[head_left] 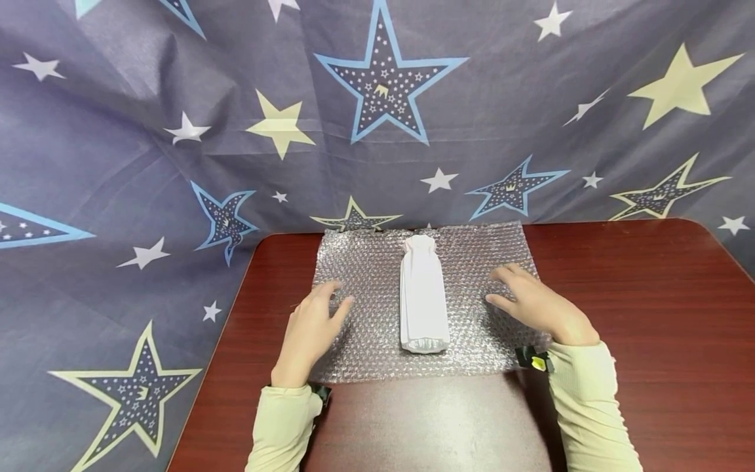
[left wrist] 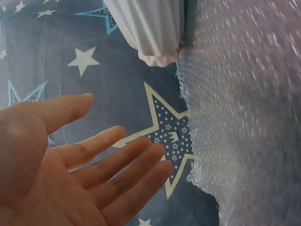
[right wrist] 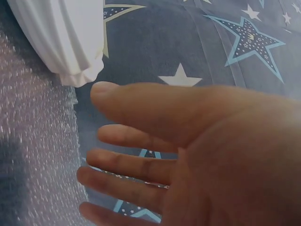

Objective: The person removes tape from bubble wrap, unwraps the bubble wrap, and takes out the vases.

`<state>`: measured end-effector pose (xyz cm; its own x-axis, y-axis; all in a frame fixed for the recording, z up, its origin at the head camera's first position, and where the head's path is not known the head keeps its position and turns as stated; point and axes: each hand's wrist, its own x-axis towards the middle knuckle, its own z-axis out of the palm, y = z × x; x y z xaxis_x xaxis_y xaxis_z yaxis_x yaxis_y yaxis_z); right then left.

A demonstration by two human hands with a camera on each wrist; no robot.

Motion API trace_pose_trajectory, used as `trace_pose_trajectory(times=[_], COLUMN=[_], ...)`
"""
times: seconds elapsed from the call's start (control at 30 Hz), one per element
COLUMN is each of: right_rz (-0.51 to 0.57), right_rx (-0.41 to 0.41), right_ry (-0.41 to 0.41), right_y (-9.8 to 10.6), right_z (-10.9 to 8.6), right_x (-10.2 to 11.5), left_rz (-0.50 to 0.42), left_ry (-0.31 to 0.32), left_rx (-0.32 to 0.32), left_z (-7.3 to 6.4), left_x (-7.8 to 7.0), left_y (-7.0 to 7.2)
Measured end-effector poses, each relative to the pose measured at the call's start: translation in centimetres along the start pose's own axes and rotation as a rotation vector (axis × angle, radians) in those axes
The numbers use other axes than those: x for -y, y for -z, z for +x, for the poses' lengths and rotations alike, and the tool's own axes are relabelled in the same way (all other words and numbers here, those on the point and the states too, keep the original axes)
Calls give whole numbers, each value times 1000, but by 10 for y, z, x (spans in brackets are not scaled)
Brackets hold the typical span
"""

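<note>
A white, fluted, vase-like object (head_left: pixel 425 298) lies lengthwise on a sheet of clear bubble wrap (head_left: pixel 366 314). Its narrower neck points to the back and its wider end to the front. To its left, my left hand (head_left: pixel 309 324) hovers over the wrap's left side, apart from the object, fingers spread and holding nothing. My right hand (head_left: pixel 537 305) is on the other side, above the wrap's right part, likewise apart and holding nothing. Both wrist views show the loose fingers of the left hand (left wrist: pixel 94 174) and right hand (right wrist: pixel 188 146), with the object's neck (left wrist: pixel 157 52) beyond.
The bubble wrap lies on a reddish-brown table (head_left: pixel 637 314), reaching close to its back edge. Behind and to the left hangs a grey-blue cloth (head_left: pixel 366 170) printed with stars. A small dark device with a yellow mark (head_left: pixel 537 362) sits at the right wrist.
</note>
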<state>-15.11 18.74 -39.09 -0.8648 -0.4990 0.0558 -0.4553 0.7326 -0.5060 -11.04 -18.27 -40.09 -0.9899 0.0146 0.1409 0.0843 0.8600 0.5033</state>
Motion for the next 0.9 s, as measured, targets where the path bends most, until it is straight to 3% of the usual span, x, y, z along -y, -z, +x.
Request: trace_pose_trajectory(times=[0.47,0.73,0.9], right_rz=[122,163,220], right_rx=[25,77,105], right_ry=[-20,-103,-106], right_y=[-16,-29,-37], right_z=[19,29,33], right_x=[16,16,13], left_rz=[-86,-117,-123], left_ry=[19,15,17], left_rx=[33,78,101], left_z=[11,14,14], left_x=[-21,-28,-30], left_y=[-17,-37,-47])
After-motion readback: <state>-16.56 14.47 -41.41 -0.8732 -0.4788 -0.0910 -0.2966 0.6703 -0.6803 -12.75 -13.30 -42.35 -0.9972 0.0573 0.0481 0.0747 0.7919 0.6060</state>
